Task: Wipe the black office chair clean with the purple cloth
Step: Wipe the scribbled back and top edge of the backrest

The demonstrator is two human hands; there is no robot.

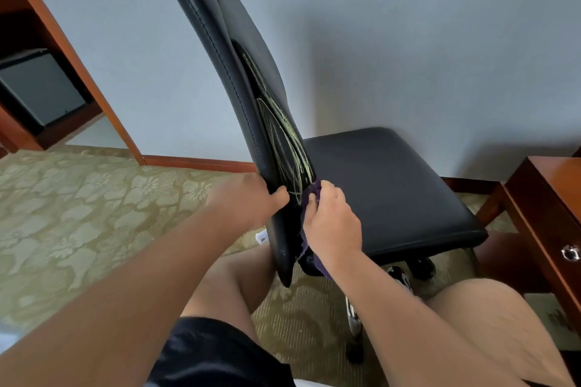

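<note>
Right grip (330,220) is clamping the purple cloth (314,190), thumb and fingers curling round a bunched part and pressing it on the front face of the backrest (220,50), low down, just above the seat (386,185). The rest of the cloth is hanging under the wrist, beside the backrest's bottom edge. Left grip (251,198) is clamping the backrest's rear edge at the same height, thumb lying on the front side. The two grips are sitting just apart, with the backrest edge between them.

Black office chair (408,214) is standing side-on on the carpet (78,198), seat pointing right, backrest leaning up and left. Yellow-green scribble lines (283,135) are running up the front face from the cloth to about mid-height.

Room: wall (408,41) is sitting behind the chair. Wooden drawer unit (550,198) is crowding the seat's right corner, near but apart. Open carpet is lying to the left, up to the baseboard (198,163) and a wooden cabinet (47,25). Person's bare knees (239,276) are flanking the backrest's lower end.

Hidden: left fingers are going out of sight behind the backrest. Front face is showing edge-on, so it's hard to read. Seat and right arm are covering most of the chair base; only a caster (421,267) and a chrome leg (353,317) are showing. Backrest top is reaching the frame edge.
</note>
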